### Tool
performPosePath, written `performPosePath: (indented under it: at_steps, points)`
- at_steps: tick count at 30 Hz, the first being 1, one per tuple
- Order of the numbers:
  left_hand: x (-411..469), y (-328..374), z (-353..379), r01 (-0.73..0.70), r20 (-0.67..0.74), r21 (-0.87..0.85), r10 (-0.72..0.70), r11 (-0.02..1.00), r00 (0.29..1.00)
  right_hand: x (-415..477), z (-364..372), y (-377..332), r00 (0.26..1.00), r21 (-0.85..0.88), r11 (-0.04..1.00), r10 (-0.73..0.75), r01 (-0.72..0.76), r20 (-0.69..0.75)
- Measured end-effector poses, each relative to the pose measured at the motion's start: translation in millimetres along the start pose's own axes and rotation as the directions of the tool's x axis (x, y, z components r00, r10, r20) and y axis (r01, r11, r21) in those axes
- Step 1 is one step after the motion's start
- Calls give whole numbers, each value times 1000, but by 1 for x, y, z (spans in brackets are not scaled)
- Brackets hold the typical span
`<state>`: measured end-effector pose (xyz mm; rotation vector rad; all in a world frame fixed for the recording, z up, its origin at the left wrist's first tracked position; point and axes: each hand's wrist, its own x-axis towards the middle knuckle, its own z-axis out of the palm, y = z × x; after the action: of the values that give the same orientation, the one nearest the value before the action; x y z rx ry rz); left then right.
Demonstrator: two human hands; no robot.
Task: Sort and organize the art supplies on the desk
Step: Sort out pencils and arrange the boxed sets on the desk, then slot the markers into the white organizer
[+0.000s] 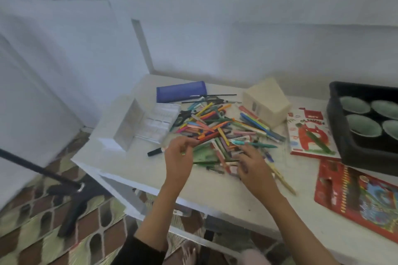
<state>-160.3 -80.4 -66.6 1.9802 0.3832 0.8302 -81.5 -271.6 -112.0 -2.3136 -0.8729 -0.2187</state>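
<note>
A loose pile of coloured pens, markers and crayons (221,131) lies in the middle of the white desk (150,170). My left hand (179,157) is at the pile's near left edge, its fingers curled around a thin pen or crayon. At the near side of the pile, my right hand (252,165) rests with its fingers down among the crayons; whether it grips one is hidden. A black-capped marker (156,151) lies alone left of my left hand. An open clear compartment box (148,125) stands at the left.
A blue pencil case (181,91) lies at the back, with a cream box (267,103) to its right. Further right are an oil pastels pack (308,133), a red coloured-pencil pack (357,198) and a black tray (336,133) of green bowls. The desk's near edge runs below my wrists.
</note>
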Motion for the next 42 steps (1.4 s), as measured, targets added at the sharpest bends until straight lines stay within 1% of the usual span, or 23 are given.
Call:
performPosePath:
  at_steps: [2,5,8,10,12,14,18,20,23,25,26,28,30,32,35,37,40,42]
  points:
    - [25,-25,-37,-32,-62,118,39,993,997,24,31,-28,998,25,998,-58,57,23]
    - [62,-55,-85,1,-83,360,31,933,996,58,72,-70,994,72,994,-89,85,56]
    - [94,-82,-125,110,-47,597,-102,794,994,86,105,-111,986,109,983,-154,146,60]
    - [110,-96,-144,135,-41,661,-144,739,989,101,124,-129,978,91,982,-176,166,114]
    - [123,-106,-154,135,-13,710,-179,691,984,118,140,-142,966,10,986,-165,167,198]
    - [131,-113,-157,129,41,754,-243,643,969,135,152,-153,950,-106,979,-136,172,283]
    - [133,-125,-154,105,145,783,-345,613,927,159,169,-169,882,-325,936,33,138,470]
    - [130,-129,-152,86,170,804,-366,589,915,162,175,-173,870,-381,916,83,125,485]
    - [128,-131,-151,56,172,828,-348,558,922,160,179,-173,902,-429,897,99,102,420]
    - [129,-131,-150,65,167,825,-351,562,921,158,177,-172,925,-411,908,83,83,370]
    - [129,-130,-149,77,157,820,-352,568,923,157,173,-172,941,-381,921,52,84,334]
    - [129,-128,-145,88,122,818,-320,568,939,155,162,-167,974,-343,930,-60,134,218]
    - [131,-122,-136,57,102,818,-242,572,965,152,144,-152,982,-272,945,-161,183,102]
    - [132,-113,-125,1,112,794,-147,608,983,144,123,-144,982,-186,965,-189,183,-15]
    - [131,-101,-98,-65,146,715,-57,696,988,129,86,-117,970,-133,987,-119,92,-212]
    - [127,-93,-71,-129,203,648,-8,751,979,116,56,-94,945,-104,994,-49,16,-324]
    - [113,-83,-28,-232,336,572,33,787,941,90,10,-58,868,-74,990,67,-119,-492]
    - [102,-72,1,-300,432,535,49,790,901,68,-17,-33,813,-63,972,154,-227,-562]
